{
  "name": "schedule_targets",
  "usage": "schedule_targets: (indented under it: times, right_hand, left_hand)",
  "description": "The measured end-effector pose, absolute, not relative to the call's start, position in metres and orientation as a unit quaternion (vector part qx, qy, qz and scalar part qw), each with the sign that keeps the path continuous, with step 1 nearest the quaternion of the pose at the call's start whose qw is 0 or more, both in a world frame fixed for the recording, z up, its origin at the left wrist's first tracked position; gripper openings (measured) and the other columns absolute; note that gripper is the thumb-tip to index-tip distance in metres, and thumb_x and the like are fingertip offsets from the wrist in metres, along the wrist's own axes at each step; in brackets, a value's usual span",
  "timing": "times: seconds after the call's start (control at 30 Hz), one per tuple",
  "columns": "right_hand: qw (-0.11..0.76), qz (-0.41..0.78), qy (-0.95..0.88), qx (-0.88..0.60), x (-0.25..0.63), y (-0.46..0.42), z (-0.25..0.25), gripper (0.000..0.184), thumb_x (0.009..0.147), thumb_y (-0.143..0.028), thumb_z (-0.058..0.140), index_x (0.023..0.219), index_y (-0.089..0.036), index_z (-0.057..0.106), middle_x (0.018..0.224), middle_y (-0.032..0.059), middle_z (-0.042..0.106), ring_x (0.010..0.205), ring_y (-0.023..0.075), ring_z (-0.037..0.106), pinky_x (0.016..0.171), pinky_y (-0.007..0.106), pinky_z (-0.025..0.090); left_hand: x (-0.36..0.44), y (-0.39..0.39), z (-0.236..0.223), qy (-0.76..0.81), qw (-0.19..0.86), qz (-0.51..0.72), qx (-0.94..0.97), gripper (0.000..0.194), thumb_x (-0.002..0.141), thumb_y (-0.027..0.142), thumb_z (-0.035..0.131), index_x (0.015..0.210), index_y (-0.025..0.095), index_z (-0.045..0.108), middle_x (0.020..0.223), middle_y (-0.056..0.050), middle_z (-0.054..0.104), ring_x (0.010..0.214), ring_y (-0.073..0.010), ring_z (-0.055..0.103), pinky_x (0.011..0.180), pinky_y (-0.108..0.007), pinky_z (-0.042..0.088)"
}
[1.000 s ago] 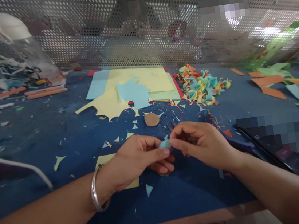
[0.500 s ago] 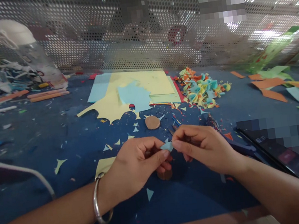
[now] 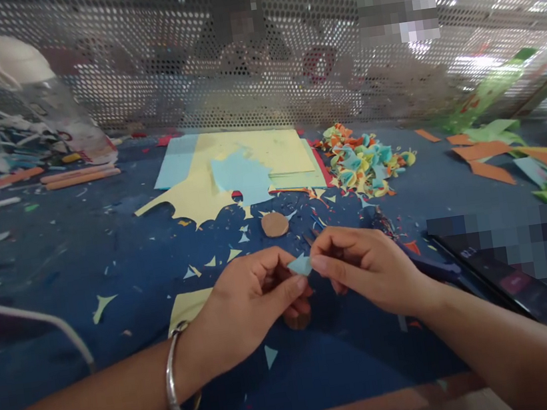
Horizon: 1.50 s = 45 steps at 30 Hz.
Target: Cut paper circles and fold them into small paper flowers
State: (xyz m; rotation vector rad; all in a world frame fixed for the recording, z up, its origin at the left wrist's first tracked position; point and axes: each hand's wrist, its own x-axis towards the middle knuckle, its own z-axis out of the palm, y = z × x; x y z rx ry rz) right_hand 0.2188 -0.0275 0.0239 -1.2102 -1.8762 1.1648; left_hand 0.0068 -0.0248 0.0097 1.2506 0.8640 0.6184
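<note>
Between my two hands is a small light-blue piece of paper (image 3: 300, 266), apparently folded. My left hand (image 3: 251, 309), with a silver bangle (image 3: 171, 378) at the wrist, is closed, thumb and fingers pinching the paper's left side. From the right, my right hand (image 3: 367, 266) pinches its other edge between thumb and forefinger. Partly hidden under my left fingers stands a brown round object (image 3: 297, 318). A flat brown disc (image 3: 275, 225) lies just beyond my hands. Behind it are cut sheets of yellow paper (image 3: 202, 197) and a ragged light-blue sheet (image 3: 242, 177).
A heap of small folded coloured papers (image 3: 366, 162) sits at the back right. On the right lie a phone (image 3: 510, 281) and orange paper strips (image 3: 483, 150). A white-lidded bottle (image 3: 59, 105) stands back left, before a perforated metal screen (image 3: 174, 63). Paper scraps litter the blue tabletop (image 3: 123, 252).
The view has shifted slightly, so the table things sit a little further left. Both hands keep hold of the blue paper, which is turned a little and shows more of its surface.
</note>
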Motion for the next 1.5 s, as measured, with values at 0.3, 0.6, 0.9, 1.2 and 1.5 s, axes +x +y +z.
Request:
schedule_targets:
  times: [0.3,0.6,0.9,1.2,1.5]
  right_hand:
    - [0.304,0.414,-0.728,-0.455,0.220,-0.029,0.026,0.021,0.097,-0.034,0.060,0.083,-0.018,0.062,0.068,-0.0034,0.057,0.053,0.0075,0.054,0.050,0.020,0.043]
    - [0.275,0.254,-0.743,-0.555,0.231,-0.018,0.022,0.019,0.093,-0.028,0.058,0.077,-0.019,0.061,0.062,-0.0040,0.055,0.051,0.0091,0.049,0.050,0.023,0.037]
    - [0.160,0.205,-0.788,-0.559,0.229,-0.014,0.016,0.017,0.090,-0.022,0.057,0.073,-0.019,0.061,0.060,-0.0035,0.055,0.051,0.0107,0.046,0.053,0.025,0.033]
    - [0.113,0.125,-0.787,-0.594,0.227,-0.020,0.017,0.018,0.092,-0.030,0.059,0.076,-0.021,0.058,0.065,-0.0024,0.059,0.055,0.0132,0.050,0.055,0.027,0.031]
    - [0.203,0.145,-0.846,-0.470,0.219,-0.037,0.019,0.012,0.095,-0.030,0.062,0.093,-0.019,0.064,0.076,-0.0012,0.061,0.061,0.0110,0.054,0.059,0.024,0.040]
  left_hand:
    - [0.002,-0.029,0.014,0.374,0.629,0.253,0.633,0.029,0.097,0.037,0.060,0.080,0.017,0.072,0.074,-0.001,0.074,0.067,-0.0123,0.069,0.068,-0.023,0.057]
    - [-0.004,-0.011,0.011,0.442,0.328,0.231,0.802,0.017,0.095,0.024,0.060,0.106,0.021,0.073,0.102,-0.003,0.071,0.090,-0.0185,0.066,0.084,-0.033,0.053]
    - [-0.003,-0.017,0.000,0.403,0.233,0.157,0.871,0.020,0.093,0.021,0.060,0.112,0.017,0.064,0.110,-0.008,0.060,0.109,-0.0275,0.054,0.099,-0.047,0.044]
    - [-0.001,-0.013,0.001,0.398,0.246,0.169,0.867,0.005,0.090,0.015,0.057,0.091,0.018,0.061,0.100,-0.005,0.060,0.098,-0.0244,0.054,0.085,-0.040,0.044]
    - [-0.003,0.004,0.002,0.447,0.531,0.360,0.623,0.032,0.084,0.028,0.071,0.112,0.016,0.061,0.089,-0.002,0.066,0.081,-0.0140,0.063,0.077,-0.028,0.052]
